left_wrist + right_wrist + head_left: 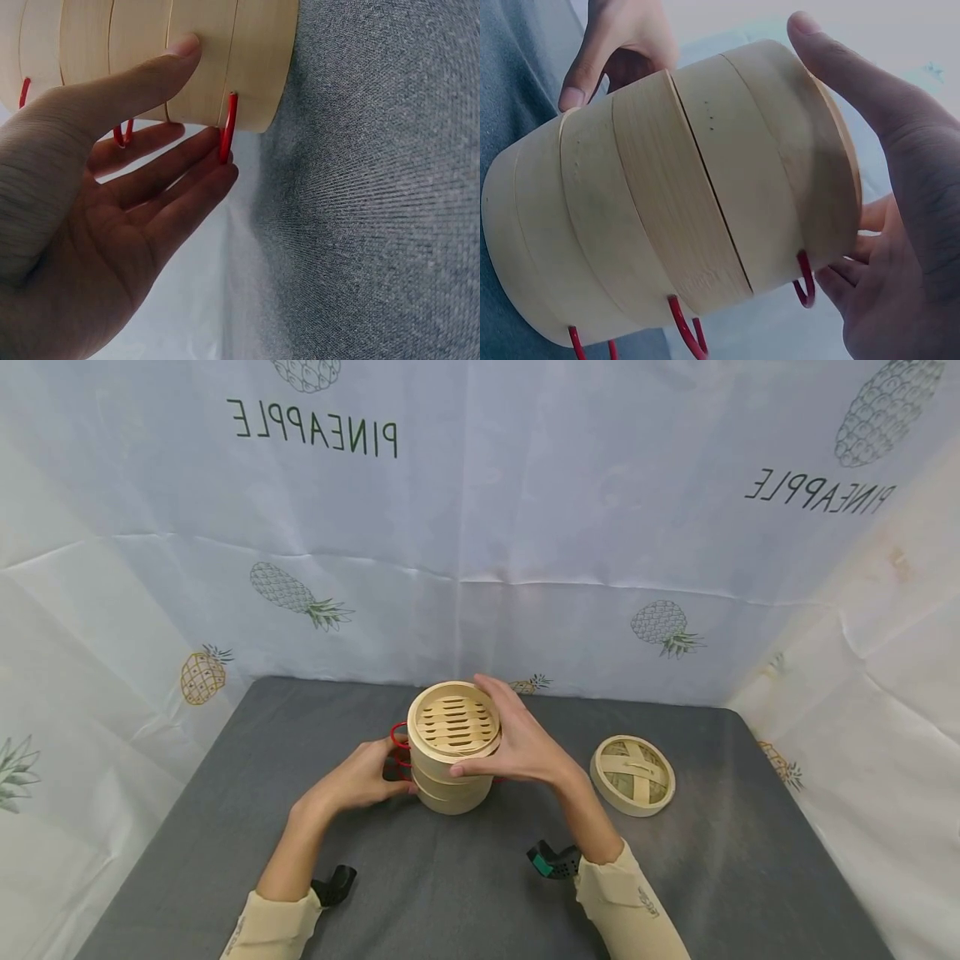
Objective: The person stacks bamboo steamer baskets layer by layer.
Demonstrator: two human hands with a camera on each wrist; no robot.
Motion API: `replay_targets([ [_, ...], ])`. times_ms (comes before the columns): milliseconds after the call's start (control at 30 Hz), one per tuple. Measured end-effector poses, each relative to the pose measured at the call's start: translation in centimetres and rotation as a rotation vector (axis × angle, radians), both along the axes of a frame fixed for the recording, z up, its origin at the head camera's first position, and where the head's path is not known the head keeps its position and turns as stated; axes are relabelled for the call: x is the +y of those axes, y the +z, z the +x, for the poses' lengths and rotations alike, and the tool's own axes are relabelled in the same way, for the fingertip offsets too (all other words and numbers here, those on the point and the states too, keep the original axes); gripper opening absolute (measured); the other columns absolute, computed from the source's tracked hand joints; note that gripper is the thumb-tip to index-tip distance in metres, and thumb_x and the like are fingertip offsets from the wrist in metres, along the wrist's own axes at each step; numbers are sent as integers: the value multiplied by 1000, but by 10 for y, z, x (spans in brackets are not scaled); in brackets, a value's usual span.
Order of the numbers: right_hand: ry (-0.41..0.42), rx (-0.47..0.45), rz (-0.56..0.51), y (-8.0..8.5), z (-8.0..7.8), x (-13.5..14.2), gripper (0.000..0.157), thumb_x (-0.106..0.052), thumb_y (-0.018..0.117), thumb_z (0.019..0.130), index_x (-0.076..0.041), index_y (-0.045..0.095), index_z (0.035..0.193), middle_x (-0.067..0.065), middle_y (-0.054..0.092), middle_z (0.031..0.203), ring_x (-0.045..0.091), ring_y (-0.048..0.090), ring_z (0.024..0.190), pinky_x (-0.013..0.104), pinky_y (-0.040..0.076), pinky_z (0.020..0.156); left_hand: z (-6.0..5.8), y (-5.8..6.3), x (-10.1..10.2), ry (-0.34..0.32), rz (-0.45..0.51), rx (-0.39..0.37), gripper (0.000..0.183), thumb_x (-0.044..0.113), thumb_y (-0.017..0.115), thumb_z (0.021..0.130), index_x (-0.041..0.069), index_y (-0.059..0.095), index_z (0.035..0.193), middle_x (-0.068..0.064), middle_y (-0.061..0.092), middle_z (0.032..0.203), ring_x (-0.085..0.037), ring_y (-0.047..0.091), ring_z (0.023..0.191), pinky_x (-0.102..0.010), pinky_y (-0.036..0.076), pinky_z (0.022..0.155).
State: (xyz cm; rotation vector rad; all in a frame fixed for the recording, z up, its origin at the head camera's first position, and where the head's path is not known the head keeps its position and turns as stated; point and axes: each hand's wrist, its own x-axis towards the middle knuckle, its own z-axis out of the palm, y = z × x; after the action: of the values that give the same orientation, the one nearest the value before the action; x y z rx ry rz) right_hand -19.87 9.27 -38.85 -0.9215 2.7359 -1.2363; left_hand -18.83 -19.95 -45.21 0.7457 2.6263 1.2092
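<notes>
Bare hands (364, 777), cream sleeves (626, 897) with tiny dark marks (647, 900), and black wrist gadgets (339, 885). The right one has a green patch (542, 865).

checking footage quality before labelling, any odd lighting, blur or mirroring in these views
Head view: lettering on the backdrop reads mirrored; left wrist view: the left hand is shaded, the tabletop looks streaky; right wrist view: shadow darkens the steamer stack near the right hand, the backdrop behind washed out.

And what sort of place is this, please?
Probably a screened-off recording corner, not a working kitchen: a pineapple-print curtain backs the dark grey table, and black wrist cameras watch a bamboo steamer stack.
</notes>
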Motion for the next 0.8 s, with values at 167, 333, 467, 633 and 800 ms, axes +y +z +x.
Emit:
replay_targets([
  [167, -12, 6, 10, 3, 4, 8, 146, -105, 64, 62, -19, 23, 174, 11, 27, 179, 36, 30, 166, 70, 36, 128, 0, 0, 0, 3, -5, 1, 57, 14, 92, 88, 2, 64, 135, -18, 78, 126, -32, 80, 112, -47, 67, 96],
  [333, -20, 23, 19, 4, 6, 16, 145, -105, 63, 64, -19, 23, 174, 12, 27, 179, 37, 26, 168, 73, 33, 128, 1, 0, 1, 8, -6, 5, 56, 15, 92, 87, 2, 65, 135, -17, 78, 125, -32, 80, 111, -47, 67, 95],
  [467, -27, 43, 23, 3, 8, 23, 144, -103, 64, 66, -17, 25, 173, 12, 29, 178, 38, 26, 168, 74, 33, 128, 2, 0, 1, 6, 0, -1, 57, 14, 92, 88, 2, 64, 136, -18, 78, 127, -32, 80, 112, -46, 67, 95],
  [633, -62, 17, 23, 2, 11, 34, 136, -90, 79, 70, -21, 24, 174, 10, 27, 179, 37, 24, 169, 74, 32, 129, 2, 0, 0, 4, 0, 2, 56, 14, 92, 88, 2, 64, 135, -17, 78, 127, -32, 80, 112, -47, 67, 96],
  [800, -109, -4, 37, 4, 14, 46, 131, -63, 96, 72, -26, 23, 174, 8, 24, 181, 36, 24, 169, 74, 33, 129, 2, 1, 0, 6, -1, 1, 56, 13, 92, 88, 2, 65, 135, -18, 78, 126, -32, 80, 111, -48, 67, 96],
])
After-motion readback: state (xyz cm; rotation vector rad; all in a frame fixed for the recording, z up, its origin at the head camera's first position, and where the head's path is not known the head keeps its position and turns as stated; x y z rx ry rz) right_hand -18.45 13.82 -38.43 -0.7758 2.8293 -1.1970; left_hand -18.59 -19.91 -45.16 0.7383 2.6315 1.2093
